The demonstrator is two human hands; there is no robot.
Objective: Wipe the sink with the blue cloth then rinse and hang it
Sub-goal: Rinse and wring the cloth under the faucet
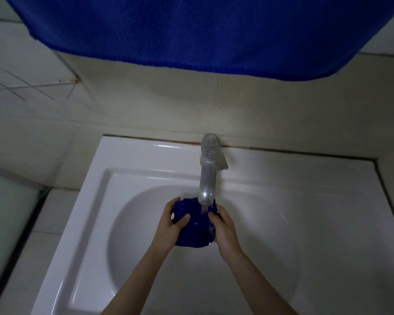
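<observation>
A wet, bunched-up blue cloth (pixel 195 226) is held over the bowl of the white sink (pixel 96 201), right under the spout of the metal tap (pixel 207 178). Water runs from the spout onto the cloth. My left hand (pixel 172 226) grips the cloth's left side, thumb on top. My right hand (pixel 224 230) clasps its right side. Both forearms reach in from the bottom edge.
A large blue towel (pixel 203 32) hangs across the top of the view, close to the camera. A white wire rack (pixel 27 89) is fixed to the tiled wall at the left. The tap's lever (pixel 221 161) points right. A tiled ledge lies left of the sink.
</observation>
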